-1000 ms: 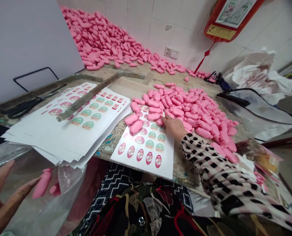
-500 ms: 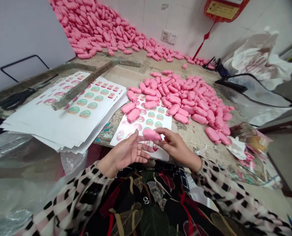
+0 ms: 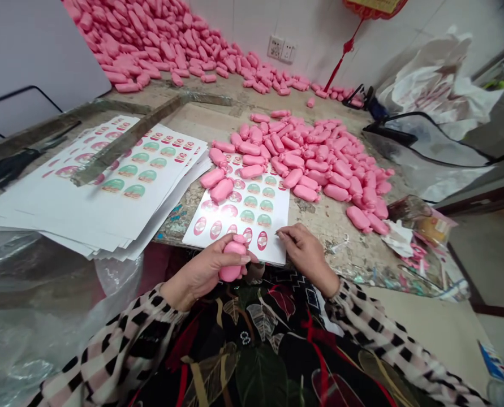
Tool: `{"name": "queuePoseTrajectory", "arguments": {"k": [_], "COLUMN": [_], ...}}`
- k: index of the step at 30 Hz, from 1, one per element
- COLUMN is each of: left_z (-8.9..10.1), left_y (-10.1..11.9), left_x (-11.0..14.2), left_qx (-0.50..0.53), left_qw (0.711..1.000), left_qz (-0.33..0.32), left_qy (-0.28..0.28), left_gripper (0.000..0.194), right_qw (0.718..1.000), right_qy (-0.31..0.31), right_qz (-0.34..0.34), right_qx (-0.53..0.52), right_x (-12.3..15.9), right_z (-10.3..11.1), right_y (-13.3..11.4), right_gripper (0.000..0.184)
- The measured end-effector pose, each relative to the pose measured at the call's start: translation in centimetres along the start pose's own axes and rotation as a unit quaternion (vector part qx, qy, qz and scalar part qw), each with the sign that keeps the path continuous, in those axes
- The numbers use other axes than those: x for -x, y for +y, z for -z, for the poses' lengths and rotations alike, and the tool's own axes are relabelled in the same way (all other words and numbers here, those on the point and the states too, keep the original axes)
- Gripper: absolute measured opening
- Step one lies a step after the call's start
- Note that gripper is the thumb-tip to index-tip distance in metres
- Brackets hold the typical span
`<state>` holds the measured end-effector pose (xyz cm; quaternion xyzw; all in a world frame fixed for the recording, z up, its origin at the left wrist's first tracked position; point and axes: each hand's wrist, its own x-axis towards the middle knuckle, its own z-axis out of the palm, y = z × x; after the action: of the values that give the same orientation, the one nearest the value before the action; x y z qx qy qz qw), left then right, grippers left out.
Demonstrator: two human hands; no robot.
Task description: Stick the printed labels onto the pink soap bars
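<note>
Just off the table's front edge, my left hand (image 3: 209, 268) is closed around a pink sausage-shaped piece (image 3: 229, 271), one knotted-looking end pointing up. My right hand (image 3: 306, 252) rests at the right edge of a white sticker sheet (image 3: 201, 208), thumb and forefinger pinched together; whatever is between them is too small to make out. Rows of green and pink-red labels cover the sheet. Its upper part lies under a heap of matching pink pieces (image 3: 337, 193).
Stacked sticker sheets (image 3: 56, 209) lie at left beneath a bar (image 3: 126, 138), beside scissors-like black handles (image 3: 14, 167). A larger pink heap (image 3: 150, 51) leans against the back wall. A clear black-edged bag (image 3: 425, 161) and scraps (image 3: 398, 240) sit at right.
The pink piece has passed from my right fingers into my left hand, which closed round it and drew back. My right hand has moved to the sheet's edge. The view shifted slightly.
</note>
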<state>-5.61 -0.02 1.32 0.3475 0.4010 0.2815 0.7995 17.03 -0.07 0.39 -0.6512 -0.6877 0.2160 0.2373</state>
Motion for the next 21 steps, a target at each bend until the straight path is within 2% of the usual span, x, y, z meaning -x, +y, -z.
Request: {"name": "queuePoseTrajectory", "arguments": {"k": [2, 3, 6, 9, 12, 14, 16, 21], "left_z": [0.1, 0.1, 0.0, -0.3, -0.7, -0.8, -0.9, -0.7], "left_y": [-0.1, -0.2, -0.8, -1.4, -1.6, -1.7, -1.8, -2.3], "left_x": [-0.4, -0.7, -1.5, -2.0, -2.0, -1.9, -1.8, -2.0], "left_qx": [-0.162, -0.255, -0.494, -0.649, -0.737, -0.762, -0.772, -0.773], "left_qw": [0.982, 0.957, 0.843, 0.734, 0.652, 0.621, 0.606, 0.605], "left_qz": [-0.079, -0.119, -0.206, -0.2, -0.18, -0.185, -0.192, -0.191], "left_qy": [0.055, 0.072, 0.056, 0.008, -0.004, -0.011, -0.012, -0.005], "left_gripper": [0.027, 0.027, 0.033, 0.047, 0.049, 0.045, 0.045, 0.049], "right_qw": [0.998, 0.996, 0.989, 0.984, 0.979, 0.977, 0.978, 0.987], "right_qy": [0.003, 0.008, 0.025, 0.027, 0.017, 0.002, -0.014, -0.031], "right_qz": [0.0, 0.003, 0.014, 0.03, 0.052, 0.066, 0.074, 0.069], "right_qx": [0.064, 0.088, 0.143, 0.176, 0.196, 0.201, 0.195, 0.143], "right_x": [0.1, 0.1, 0.2, 0.1, -0.1, -0.3, -0.5, -0.7], "right_z": [-1.0, -1.4, -2.0, -2.1, -1.9, -1.7, -1.5, -1.4], "right_y": [0.4, 0.4, -0.1, -0.4, -0.3, -0.2, -0.1, 0.4], "right_gripper": [0.023, 0.022, 0.019, 0.018, 0.018, 0.019, 0.019, 0.017]}}
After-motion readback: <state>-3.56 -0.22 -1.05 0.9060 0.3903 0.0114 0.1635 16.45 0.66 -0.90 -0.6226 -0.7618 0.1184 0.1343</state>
